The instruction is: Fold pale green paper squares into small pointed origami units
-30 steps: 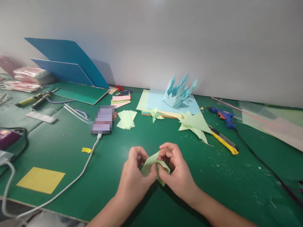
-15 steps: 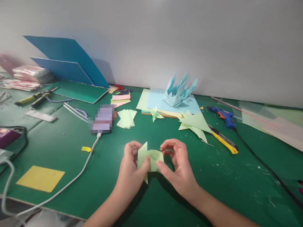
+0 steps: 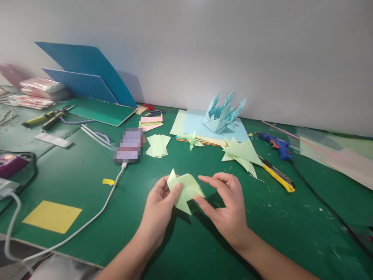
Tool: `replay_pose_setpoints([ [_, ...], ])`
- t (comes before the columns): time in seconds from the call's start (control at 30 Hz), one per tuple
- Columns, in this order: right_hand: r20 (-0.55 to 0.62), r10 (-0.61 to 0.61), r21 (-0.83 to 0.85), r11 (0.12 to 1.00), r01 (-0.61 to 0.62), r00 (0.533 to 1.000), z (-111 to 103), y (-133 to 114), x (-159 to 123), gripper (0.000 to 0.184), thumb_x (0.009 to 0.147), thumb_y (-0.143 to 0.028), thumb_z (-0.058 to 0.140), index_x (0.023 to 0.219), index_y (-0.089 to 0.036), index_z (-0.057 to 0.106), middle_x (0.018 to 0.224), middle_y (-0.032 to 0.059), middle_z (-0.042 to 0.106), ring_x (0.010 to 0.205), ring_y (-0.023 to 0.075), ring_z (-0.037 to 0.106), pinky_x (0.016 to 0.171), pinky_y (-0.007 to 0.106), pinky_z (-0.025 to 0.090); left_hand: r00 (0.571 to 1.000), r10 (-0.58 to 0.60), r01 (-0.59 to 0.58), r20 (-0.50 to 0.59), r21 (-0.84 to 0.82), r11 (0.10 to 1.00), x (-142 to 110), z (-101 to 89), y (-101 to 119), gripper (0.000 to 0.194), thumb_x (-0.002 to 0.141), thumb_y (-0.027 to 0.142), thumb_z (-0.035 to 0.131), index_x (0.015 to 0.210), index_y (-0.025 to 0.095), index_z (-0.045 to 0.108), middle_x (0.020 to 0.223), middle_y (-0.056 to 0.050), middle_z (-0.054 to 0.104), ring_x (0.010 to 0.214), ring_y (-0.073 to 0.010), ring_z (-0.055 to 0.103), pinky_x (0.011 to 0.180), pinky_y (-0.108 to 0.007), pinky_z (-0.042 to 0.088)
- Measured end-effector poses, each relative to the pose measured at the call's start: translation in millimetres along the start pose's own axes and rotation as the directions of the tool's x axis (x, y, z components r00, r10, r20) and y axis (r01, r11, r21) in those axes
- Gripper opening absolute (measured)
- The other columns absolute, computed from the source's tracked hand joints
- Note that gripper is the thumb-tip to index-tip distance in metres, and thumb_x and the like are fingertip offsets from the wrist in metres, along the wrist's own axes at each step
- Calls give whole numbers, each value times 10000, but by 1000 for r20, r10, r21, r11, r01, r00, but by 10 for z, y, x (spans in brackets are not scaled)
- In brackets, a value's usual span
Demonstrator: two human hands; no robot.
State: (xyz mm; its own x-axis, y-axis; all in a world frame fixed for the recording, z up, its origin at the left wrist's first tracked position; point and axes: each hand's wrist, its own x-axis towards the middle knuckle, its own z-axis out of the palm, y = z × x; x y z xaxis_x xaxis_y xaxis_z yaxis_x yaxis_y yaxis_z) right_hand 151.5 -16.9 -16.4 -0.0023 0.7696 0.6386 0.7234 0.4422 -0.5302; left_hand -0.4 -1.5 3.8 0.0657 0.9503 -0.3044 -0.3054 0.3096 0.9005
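Observation:
My left hand (image 3: 163, 199) pinches a partly folded piece of light green paper (image 3: 189, 188), thumb on top and fingers behind. One pointed flap of it sticks up at the left and another points down. My right hand (image 3: 225, 202) is at the paper's right edge, thumb and forefinger apart; the thumb tip is at or very near the lower right corner. Beyond the hands lie a small light green folded paper star (image 3: 192, 141), a stack of light green paper pieces (image 3: 158, 146) and larger pointed green folded pieces (image 3: 240, 153).
A blue origami piece (image 3: 223, 114) stands on paper sheets at the back. To the right lie a yellow utility knife (image 3: 278, 177) and a blue glue gun (image 3: 276, 144) with its cord. On the left are a phone (image 3: 129, 146) with a white cable, pliers (image 3: 54, 118) and yellow paper (image 3: 52, 217).
The green paper has turned in my left hand, its lower flap swinging right. My right hand has moved slightly right, its forefinger straighter and farther from the thumb.

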Motion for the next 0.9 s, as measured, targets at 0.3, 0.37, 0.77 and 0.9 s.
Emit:
replay_pose_setpoints([
  [0.3,-6,-163,3,987,163,987,-17,-3,1,344,813,-111,573,1097,-304,565,900,35,486,832,186,507,733,353,432,998,25,-26,-64,-11,1000,6,28,23,452,612,380,750,953,168,542,846,-23,664,647,-123,617,550,-221,494],
  [0.37,45,-155,-8,988,156,987,-12,-3,-2,333,816,-129,565,1107,-292,580,920,45,494,849,194,511,749,361,432,993,83,-82,-86,21,996,10,24,1,432,618,372,742,941,169,540,844,-16,653,657,-121,617,539,-209,486],
  [0.77,74,3,49,999,-6,997,46,9,25,36,820,-198,577,813,-218,607,822,32,529,800,191,527,703,344,451,979,195,-191,-64,61,980,5,-3,-62,353,685,336,697,922,187,482,894,1,574,623,-79,581,517,-177,477],
  [0.9,89,-36,61,998,31,995,51,17,33,113,814,-195,603,916,-222,644,845,40,547,795,185,529,693,340,458,974,219,-213,-54,106,971,-4,-2,-75,328,696,328,682,905,198,465,885,20,546,520,-39,505,446,-159,424],
])
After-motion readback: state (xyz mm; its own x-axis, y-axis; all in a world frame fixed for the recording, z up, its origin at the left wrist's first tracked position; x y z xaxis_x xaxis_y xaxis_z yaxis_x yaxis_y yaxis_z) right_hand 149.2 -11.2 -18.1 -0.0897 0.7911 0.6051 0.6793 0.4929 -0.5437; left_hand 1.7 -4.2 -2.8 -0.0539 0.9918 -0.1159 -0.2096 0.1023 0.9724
